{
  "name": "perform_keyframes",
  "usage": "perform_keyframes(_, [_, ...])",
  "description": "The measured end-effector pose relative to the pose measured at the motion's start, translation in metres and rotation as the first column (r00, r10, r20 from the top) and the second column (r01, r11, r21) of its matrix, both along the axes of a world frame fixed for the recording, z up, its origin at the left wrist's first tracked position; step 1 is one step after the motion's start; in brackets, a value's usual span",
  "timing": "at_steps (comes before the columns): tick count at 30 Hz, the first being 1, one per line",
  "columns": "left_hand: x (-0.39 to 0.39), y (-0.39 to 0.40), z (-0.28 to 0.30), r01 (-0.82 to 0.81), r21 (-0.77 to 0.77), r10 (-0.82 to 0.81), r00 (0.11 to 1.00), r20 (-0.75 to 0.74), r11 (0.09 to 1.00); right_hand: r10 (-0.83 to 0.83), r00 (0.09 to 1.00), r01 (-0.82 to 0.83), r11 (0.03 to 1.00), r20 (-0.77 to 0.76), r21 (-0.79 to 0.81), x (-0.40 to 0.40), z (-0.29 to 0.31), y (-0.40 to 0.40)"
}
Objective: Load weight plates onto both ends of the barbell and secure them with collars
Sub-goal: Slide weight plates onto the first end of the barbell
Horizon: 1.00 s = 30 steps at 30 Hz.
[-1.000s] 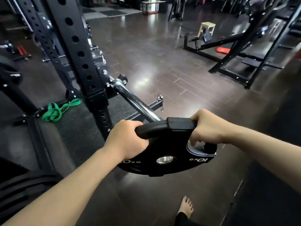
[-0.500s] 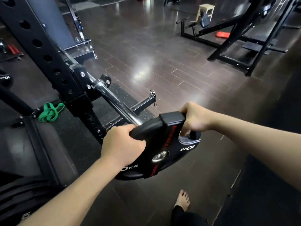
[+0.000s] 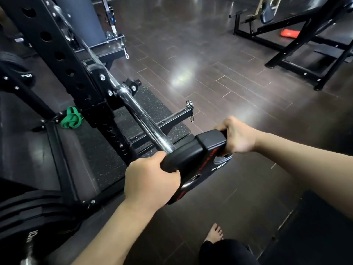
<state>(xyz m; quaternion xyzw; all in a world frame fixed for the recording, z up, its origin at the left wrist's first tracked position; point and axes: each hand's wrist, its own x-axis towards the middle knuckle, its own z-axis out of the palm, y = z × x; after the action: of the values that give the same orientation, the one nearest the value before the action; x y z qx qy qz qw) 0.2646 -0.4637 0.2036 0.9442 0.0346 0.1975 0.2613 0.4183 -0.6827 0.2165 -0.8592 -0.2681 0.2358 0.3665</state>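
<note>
A black 10 kg weight plate (image 3: 198, 159) with red lettering is held upright at the near end of the chrome barbell sleeve (image 3: 145, 121). My left hand (image 3: 150, 180) grips the plate's near rim handle. My right hand (image 3: 236, 136) grips the far rim. The sleeve's tip is hidden behind the plate, so I cannot tell if it has entered the centre hole (image 3: 191, 181). The bar rests in the black rack upright (image 3: 63, 54). A spring collar (image 3: 189, 104) hangs on a rack foot peg.
Stacked black plates (image 3: 28, 217) sit at lower left and another 10 kg plate (image 3: 21, 73) hangs at left. A green band (image 3: 71, 118) lies by the rack base. A bench frame (image 3: 305, 46) stands at upper right. My bare foot (image 3: 214, 233) is below the plate.
The plate has turned from nearly flat to upright and edge-on, and moved up against the end of the sleeve. Both hands kept their grip. The view has shifted closer to the rack.
</note>
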Motion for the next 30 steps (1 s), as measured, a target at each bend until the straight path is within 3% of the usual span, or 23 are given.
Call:
perform_keyframes(5, [0.003, 0.004, -0.003, -0.066, -0.009, 0.067, 0.994, 0.091, 0.998, 0.138, 0.985, -0.155, 0.974, 0.107, 0.168, 0.025, -0.012, 0.015])
perform_keyframes(9, [0.024, 0.02, -0.003, -0.152, 0.07, 0.14, 0.977, 0.161, 0.986, 0.213, 0.956, -0.253, 0.947, 0.202, 0.2, 0.054, -0.021, 0.037])
perform_keyframes(14, [0.073, 0.06, 0.003, -0.286, 0.069, 0.283, 0.958, 0.049, 0.956, 0.155, 0.935, -0.238, 0.94, 0.318, 0.242, 0.095, -0.025, 0.08])
perform_keyframes(18, [0.112, 0.096, 0.009, -0.289, 0.013, 0.289, 0.957, 0.019, 0.957, 0.12, 0.923, -0.217, 0.947, 0.365, 0.236, 0.13, -0.025, 0.119])
perform_keyframes(30, [0.227, 0.206, 0.01, -0.411, 0.054, 0.41, 0.911, 0.041, 0.91, 0.047, 0.874, -0.205, 0.938, 0.483, 0.281, 0.254, -0.038, 0.241])
